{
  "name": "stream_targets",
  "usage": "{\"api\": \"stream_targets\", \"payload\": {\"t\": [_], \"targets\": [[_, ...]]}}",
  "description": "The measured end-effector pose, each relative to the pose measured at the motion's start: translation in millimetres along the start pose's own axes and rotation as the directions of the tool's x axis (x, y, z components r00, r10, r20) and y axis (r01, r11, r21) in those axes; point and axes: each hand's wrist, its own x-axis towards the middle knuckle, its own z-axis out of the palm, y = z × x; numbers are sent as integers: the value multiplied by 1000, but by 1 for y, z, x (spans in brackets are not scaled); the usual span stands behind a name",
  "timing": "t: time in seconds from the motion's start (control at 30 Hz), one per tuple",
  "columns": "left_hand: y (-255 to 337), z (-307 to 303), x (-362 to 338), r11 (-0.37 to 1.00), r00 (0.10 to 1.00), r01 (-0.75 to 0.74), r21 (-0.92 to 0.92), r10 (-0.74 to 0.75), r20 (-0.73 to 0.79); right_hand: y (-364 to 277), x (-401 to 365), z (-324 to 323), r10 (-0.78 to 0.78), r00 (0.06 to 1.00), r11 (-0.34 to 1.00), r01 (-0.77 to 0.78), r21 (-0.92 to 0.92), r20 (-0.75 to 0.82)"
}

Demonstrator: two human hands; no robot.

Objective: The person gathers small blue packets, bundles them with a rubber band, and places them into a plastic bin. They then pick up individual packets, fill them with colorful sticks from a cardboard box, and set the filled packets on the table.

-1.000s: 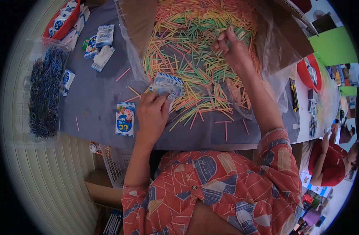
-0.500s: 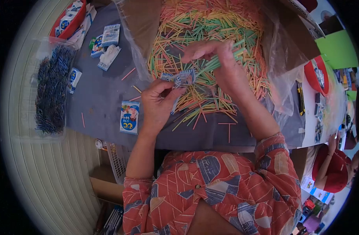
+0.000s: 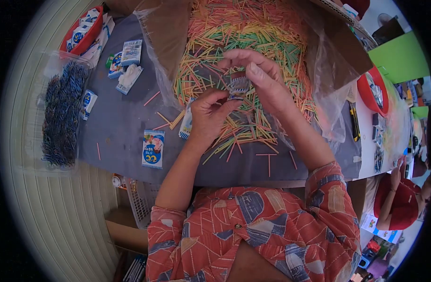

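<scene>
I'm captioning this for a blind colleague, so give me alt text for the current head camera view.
A person's left hand pinches a small packet while the right hand curves beside it, above colourful sticks on a grey table. Printed packets and dark twisted strands lie further left.

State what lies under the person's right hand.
Thin pink, yellow and green sticks show in a heap around the right hand. A small blue-and-white packet, pinched in the left hand, shows beside the right thumb. Whatever lies directly beneath the palm is covered.
</scene>
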Motion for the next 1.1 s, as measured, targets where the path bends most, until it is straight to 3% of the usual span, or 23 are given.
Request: {"api": "stream_targets", "payload": {"t": [0.13, 0.2, 0.27, 0.3, 0.33, 0.37, 0.4, 0.43, 0.47, 0.5, 0.53, 0.6, 0.67, 0.7, 0.77, 0.8, 0.9, 0.97, 1.0, 1.03, 1.07, 1.1], "targets": [[13, -9, -6, 999, 1000, 4, -44, -3, 10, -3, -1, -8, -8, 1000, 1000, 8, 24, -25], [40, -37, -28, 993, 994, 108, 45, -106, -34, -18, -2, -33, -46, 997, 962, 27, -270, -63], [69, -64, -55, 983, 956, 173, 66, -151, -251, -19, -5, -73, -55, 995, 944, 27, -328, -78], [77, -99, -77, 949, 962, 242, 202, -208, -176, -17, -6, -92, -97, 992, 653, 120, -748, 75], [79, -131, -93, 894, 956, 292, 339, -272, -107, -14, -11, -105, -50, 973, 189, 229, -955, 223], [76, -145, -101, 894, 956, 294, 338, -276, -101, -11, -18, -109, 181, 963, 119, 178, -977, 198], [76, -152, -106, 652, 976, 195, 733, -200, -83, -6, -23, -104, 185, 962, 122, 178, -976, 199], [76, -155, -110, 255, 990, 67, 965, -138, -32, 1, -25, -95, 269, 949, -9, 175, -985, 166], [75, -153, -111, 249, 990, 69, 966, -137, -36, 6, -24, -86, 342, 932, -141, 177, -974, 120], [78, -135, -102, 182, 998, 59, 981, -24, -56, 11, -16, -82, 339, 933, -138, 176, -975, 121], [79, -117, -92, 118, 994, 53, 992, 90, -64, 16, -7, -80, 436, 890, -127, 212, -969, 138], [76, -85, -75, 258, 994, -95, 961, 71, 79, 22, 3, -76, 536, 830, -113, 252, -961, 154], [61, -53, -62, 299, 983, -108, 948, -109, 146, 28, 12, -68, 590, 795, -130, 264, -956, 140], [52, -47, -61, 295, 985, -100, 950, -106, 137, 28, 15, -60, 590, 794, -128, 274, -953, 149], [31, -39, -59, 173, 981, -158, 972, -83, 174, 24, 14, -49, 669, 741, -308, 347, -886, 57], [28, -37, -59, 182, 980, -159, 970, -86, 177, 24, 11, -54, 674, 737, -311, 345, -886, 50], [22, -34, -70, 99, 985, -160, 982, -50, 165, 41, -11, -84, 394, 902, -134, 245, -960, 175], [22, -38, -71, 172, 978, -209, 963, 52, 203, 55, -19, -101, 152, 966, 20, 210, -978, 210], [21, -40, -72, 166, 978, -210, 963, 47, 205, 62, -16, -113, 150, 966, 27, 208, -978, 209], [18, -43, -74, 243, 979, -200, 949, 72, 188, 68, -9, -129, 154, 986, 391, -1, -920, 65], [17, -44, -74, 322, 980, -197, 926, 94, 176, 73, -10, -142, 207, 975, 689, -201, -696, -77], [17, -43, -74, 327, 977, -213, 921, 90, 194, 31, 1, -110, 277, 948, 690, -308, -655, -155]]}}
